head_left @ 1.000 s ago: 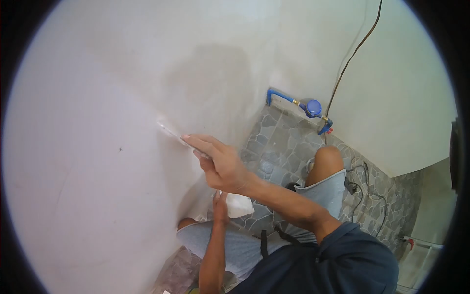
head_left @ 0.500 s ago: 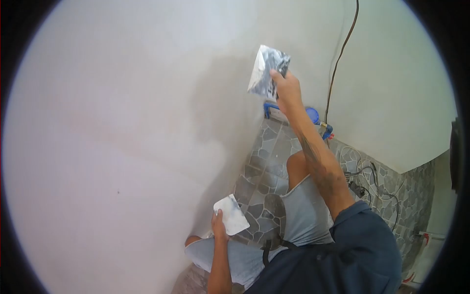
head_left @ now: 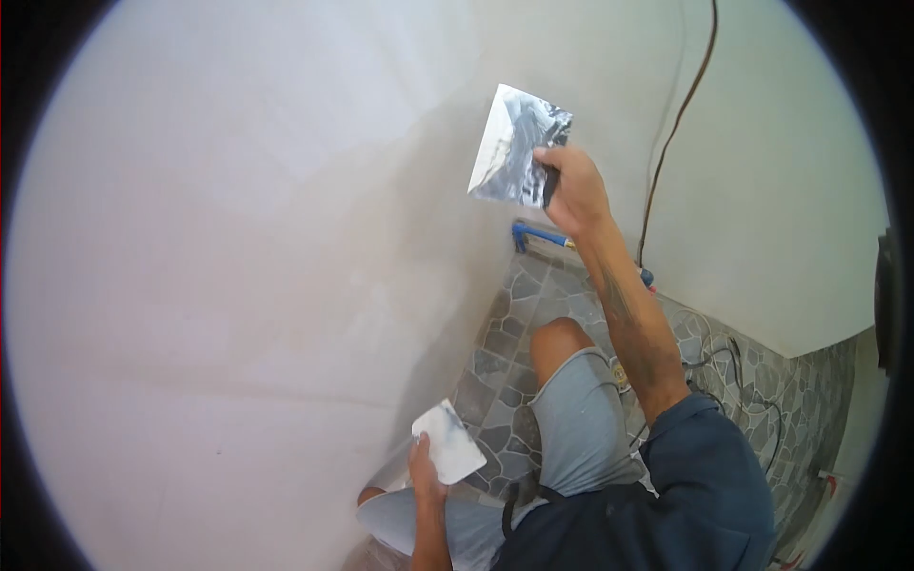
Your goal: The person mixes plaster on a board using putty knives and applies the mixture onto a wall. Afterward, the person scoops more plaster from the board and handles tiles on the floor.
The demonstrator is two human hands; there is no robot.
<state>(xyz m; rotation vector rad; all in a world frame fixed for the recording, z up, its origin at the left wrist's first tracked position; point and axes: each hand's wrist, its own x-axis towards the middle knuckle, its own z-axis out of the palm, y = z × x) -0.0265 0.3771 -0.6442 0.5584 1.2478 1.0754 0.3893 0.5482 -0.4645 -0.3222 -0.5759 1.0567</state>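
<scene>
My right hand (head_left: pixel 581 190) is closed round the dark handle of a wide putty knife (head_left: pixel 514 152). Streaks of white paste cover its metal blade, thickest along the left edge. The blade is raised in front of the pale wall (head_left: pixel 238 238); whether it touches the wall I cannot tell. Lower down, beside my bent knee, my left hand (head_left: pixel 427 468) grips a flat, rectangular plate (head_left: pixel 453 445) coated in white, its thumb over the near edge. The plate's underside and most of the left fingers are hidden.
Blue pipe (head_left: pixel 543 234) runs low along the wall corner. A dark cable (head_left: pixel 681 119) hangs down the right-hand wall. Loose cords (head_left: pixel 738 366) lie on the stone-patterned floor (head_left: pixel 490 366) at my right. Damp-looking grey patches mark the wall.
The putty knife has tilted so more of its blade faces me, and my right hand is slightly lower. My left hand and its plate sit a little lower in view. My right knee has shifted left.
</scene>
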